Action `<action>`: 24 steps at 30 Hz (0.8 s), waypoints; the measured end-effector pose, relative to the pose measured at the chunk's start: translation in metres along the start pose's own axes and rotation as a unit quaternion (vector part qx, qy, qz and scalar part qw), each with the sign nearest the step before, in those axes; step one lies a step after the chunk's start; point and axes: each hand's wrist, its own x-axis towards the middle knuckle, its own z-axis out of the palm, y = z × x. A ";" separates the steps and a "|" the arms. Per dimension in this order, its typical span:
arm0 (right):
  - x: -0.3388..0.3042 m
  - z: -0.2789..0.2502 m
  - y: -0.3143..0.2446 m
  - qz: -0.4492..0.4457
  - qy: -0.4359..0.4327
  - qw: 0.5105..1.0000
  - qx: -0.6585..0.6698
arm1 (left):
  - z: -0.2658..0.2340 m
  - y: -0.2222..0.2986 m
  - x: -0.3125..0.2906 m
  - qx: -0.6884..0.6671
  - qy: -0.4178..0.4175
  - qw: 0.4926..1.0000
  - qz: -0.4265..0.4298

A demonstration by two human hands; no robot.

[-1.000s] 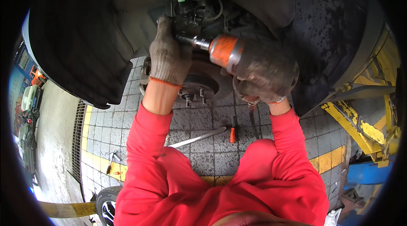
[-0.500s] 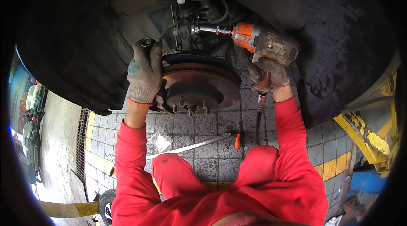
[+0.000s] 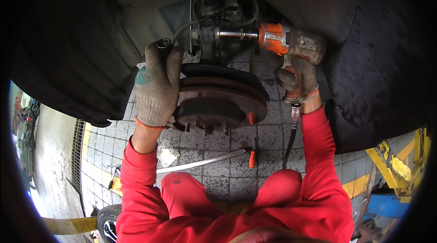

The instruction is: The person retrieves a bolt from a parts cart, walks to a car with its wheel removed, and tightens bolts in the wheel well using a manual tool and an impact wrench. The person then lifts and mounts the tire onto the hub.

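My right hand (image 3: 298, 79), in a dirty knit glove, grips the handle of an orange and grey air impact wrench (image 3: 296, 42). Its long chrome socket (image 3: 239, 33) points left and meets the strut bracket (image 3: 207, 35) above the brake disc. Whatever fastener is there lies hidden by the socket. My gloved left hand (image 3: 157, 86) is closed at the left edge of the rusty brake disc (image 3: 223, 95). From its top shows the round metal end of a socket-like tool (image 3: 164, 44); the remainder is covered by my fingers. Wheel studs stick out of the hub (image 3: 209, 115).
Dark wheel-arch liner (image 3: 364, 61) curves around the work. An air hose (image 3: 289, 147) hangs from the impact wrench. On the tiled floor lie an orange-handled screwdriver (image 3: 252, 158), a long pale strip (image 3: 205, 164) and a clear plastic bag (image 3: 167, 155). A yellow lift part (image 3: 396, 170) stands right.
The view has shifted slightly. The impact wrench's socket now sits closer against the strut bracket, covering the silver piece seen before at its tip. My left hand keeps its grip beside the disc.
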 end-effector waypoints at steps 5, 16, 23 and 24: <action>0.012 -0.008 0.011 -0.017 -0.107 0.992 0.063 | 0.003 0.002 0.000 -0.012 0.012 1.000 0.008; 0.010 -0.031 0.032 -0.086 -0.040 0.993 0.072 | -0.002 -0.002 0.002 0.013 0.011 0.998 0.058; -0.004 -0.038 0.035 -0.079 -0.052 0.988 0.121 | 0.000 -0.002 0.001 -0.017 0.013 1.000 0.016; -0.007 -0.038 0.035 -0.073 -0.065 0.988 0.118 | 0.001 -0.002 0.001 -0.016 0.018 1.000 0.020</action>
